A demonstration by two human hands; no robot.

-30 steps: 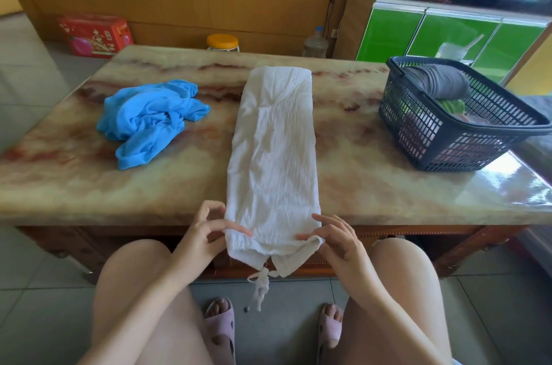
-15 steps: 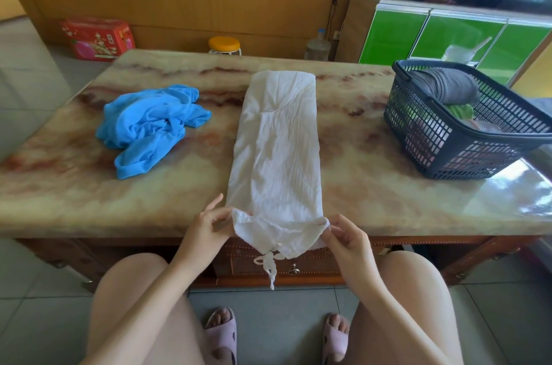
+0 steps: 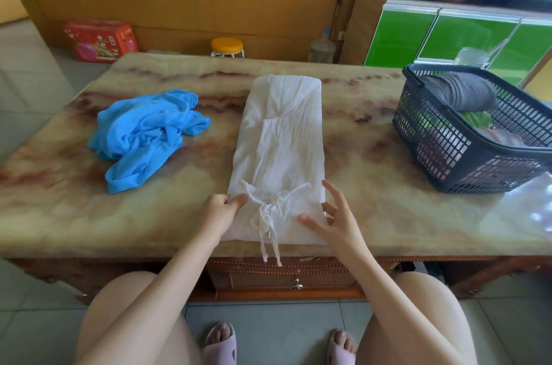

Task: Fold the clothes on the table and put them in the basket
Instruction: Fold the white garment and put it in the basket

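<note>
White garment point(image 3: 283, 131): long strip down table point(image 3: 373, 185) middle, far end short of far edge, near hem turned up at near edge. Drawstrings point(image 3: 270, 248) hang over that edge.

Left hand point(image 3: 221, 209) pinches hem's left corner. Right hand point(image 3: 337, 221) released, fingers spread, thumb on cloth at near right.

Blue garment point(image 3: 143, 131) crumpled toward left edge, apart from strip. Basket point(image 3: 466, 155) at right edge, holding grey cloth point(image 3: 460, 92). Bare marble both sides of strip.

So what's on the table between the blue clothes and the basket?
In the head view, the white garment lies between the blue clothes and the basket, a long folded strip, with bare marble table on both sides of it.
</note>
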